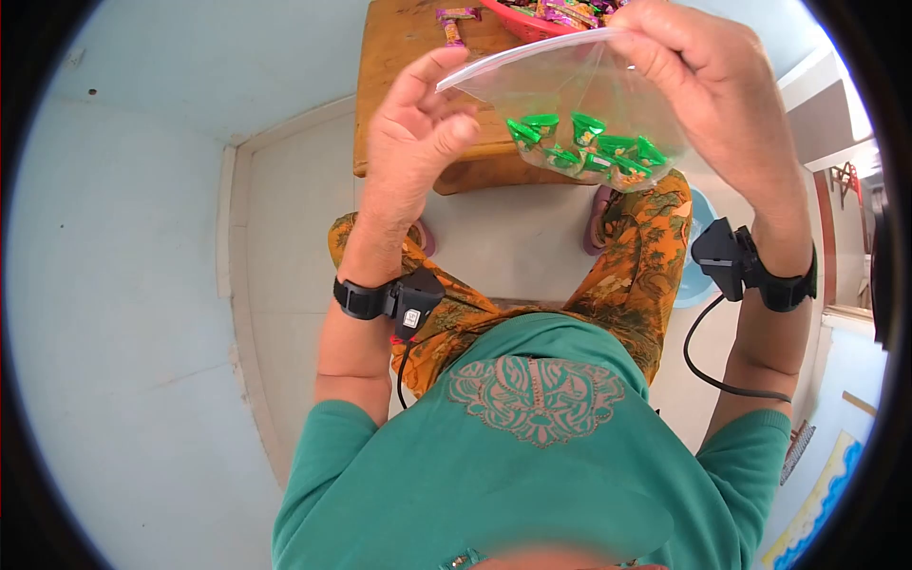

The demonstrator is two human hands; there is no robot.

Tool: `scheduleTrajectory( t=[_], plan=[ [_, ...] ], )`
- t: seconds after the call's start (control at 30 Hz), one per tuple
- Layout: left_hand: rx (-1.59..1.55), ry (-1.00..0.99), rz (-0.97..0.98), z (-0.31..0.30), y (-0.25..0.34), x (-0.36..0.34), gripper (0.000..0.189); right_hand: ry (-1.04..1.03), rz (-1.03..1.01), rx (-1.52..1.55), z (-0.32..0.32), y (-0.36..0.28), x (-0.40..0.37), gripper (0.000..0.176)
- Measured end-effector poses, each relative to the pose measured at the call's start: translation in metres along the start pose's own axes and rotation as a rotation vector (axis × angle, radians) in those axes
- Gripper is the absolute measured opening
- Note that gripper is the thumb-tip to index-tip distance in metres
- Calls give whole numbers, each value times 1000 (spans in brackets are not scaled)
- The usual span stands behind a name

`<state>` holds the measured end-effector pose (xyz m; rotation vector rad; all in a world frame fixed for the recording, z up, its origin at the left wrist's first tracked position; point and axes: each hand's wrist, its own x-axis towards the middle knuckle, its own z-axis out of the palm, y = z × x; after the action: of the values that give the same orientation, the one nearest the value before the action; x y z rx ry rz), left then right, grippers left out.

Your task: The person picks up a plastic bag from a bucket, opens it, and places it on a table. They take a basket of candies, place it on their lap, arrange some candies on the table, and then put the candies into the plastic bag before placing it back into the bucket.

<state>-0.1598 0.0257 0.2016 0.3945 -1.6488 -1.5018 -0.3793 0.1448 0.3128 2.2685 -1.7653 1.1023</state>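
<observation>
A clear zip-lock bag [655, 104] hangs in front of me over the near edge of the table, with several small green packets [589, 128] gathered in its lower part. At the bag's upper right corner, my right hand [708, 71] is closed, pinching the zip edge between thumb and fingers. My left hand [408, 133] is at the opposite corner, its thumb and fingers apart around the free end of the zip strip [465, 74]. The strip slopes down from right to left.
A wooden table [399, 104] stands ahead, bearing a red basket [522, 24] of purple-wrapped sweets and loose purple packets [454, 28]. To the right, a light blue basin [698, 271] sits on the floor beside my leg. A pale wall [123, 266] runs along the left.
</observation>
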Motion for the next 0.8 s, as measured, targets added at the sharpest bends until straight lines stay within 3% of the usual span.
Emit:
scheduleTrajectory(
  t=[0.07,0.13,0.2,0.27,0.33,0.47,0.67,0.73,0.77,0.8],
  plan=[
    [-93,-66,-130,1,-17,-6,88,47,55,-44,-6,-3,3,17],
    [-157,-121,-185,16,-22,-10,89,-190,86,258,-11,2,9,17],
    [-220,-181,-238,30,-23,-12,91,-240,49,178,-16,1,12,17],
    [-215,-272,-265,41,-19,-14,70,-292,7,96,-20,-10,17,16],
    [-232,-288,-327,49,-20,-19,48,-124,50,-1,-21,-31,20,15],
    [-185,-286,-380,50,-18,-21,42,-108,12,1,-16,-29,25,14],
    [-457,-183,-315,61,-38,-22,39,-192,23,-21,-27,-31,37,12],
    [-551,-208,-317,57,-35,-21,40,-76,272,448,-30,-31,40,26],
    [-551,-201,-312,54,-34,-20,40,-82,266,449,-23,-36,39,26],
    [-615,-157,-290,52,-34,-19,41,163,299,268,-11,-46,35,43]
  ],
)
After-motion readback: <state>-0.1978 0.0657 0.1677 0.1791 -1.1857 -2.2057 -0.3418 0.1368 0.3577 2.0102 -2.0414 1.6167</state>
